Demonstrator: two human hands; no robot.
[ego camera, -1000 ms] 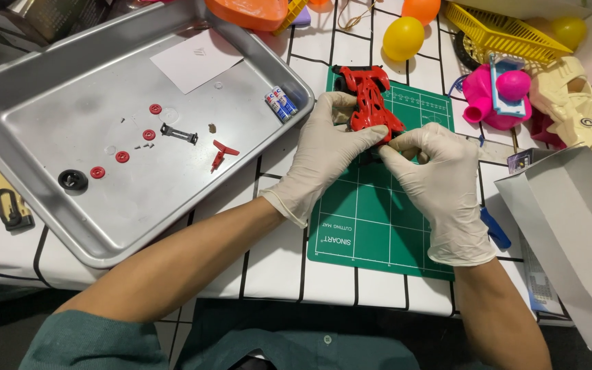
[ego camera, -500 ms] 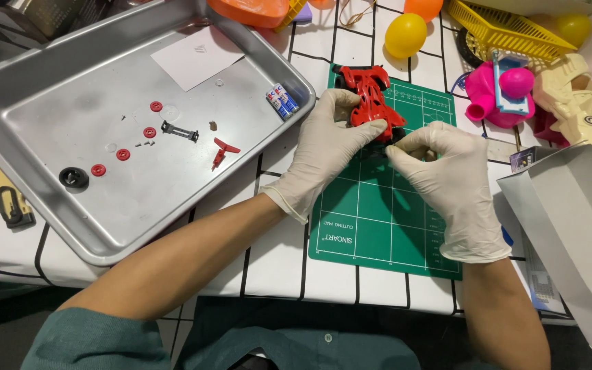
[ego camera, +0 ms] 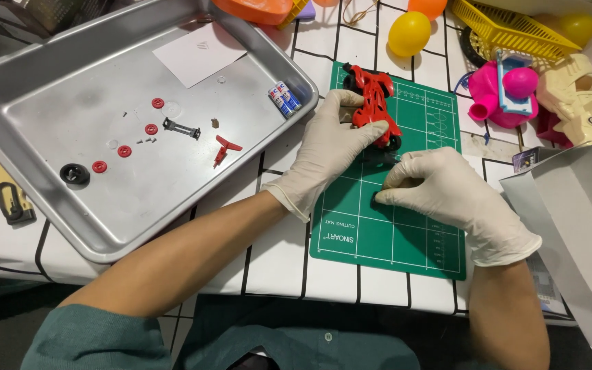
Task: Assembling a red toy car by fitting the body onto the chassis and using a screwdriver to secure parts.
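Our left hand [ego camera: 330,147] grips the red toy car [ego camera: 373,106] at upper centre; our right hand [ego camera: 447,192] presses fingertips together on the green mat [ego camera: 378,233].

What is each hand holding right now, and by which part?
Left hand grips the red toy car by its side. Right hand rests curled on the green mat; any hold is hidden.

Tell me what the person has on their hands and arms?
Both hands wear thin, whitish, stretchy gloves: the left hand and the right hand. The gloves end at the wrists with wrinkled cuffs. The forearms are bare. Near the elbows you can see pushed-up teal-green sleeves of a buttoned shirt.
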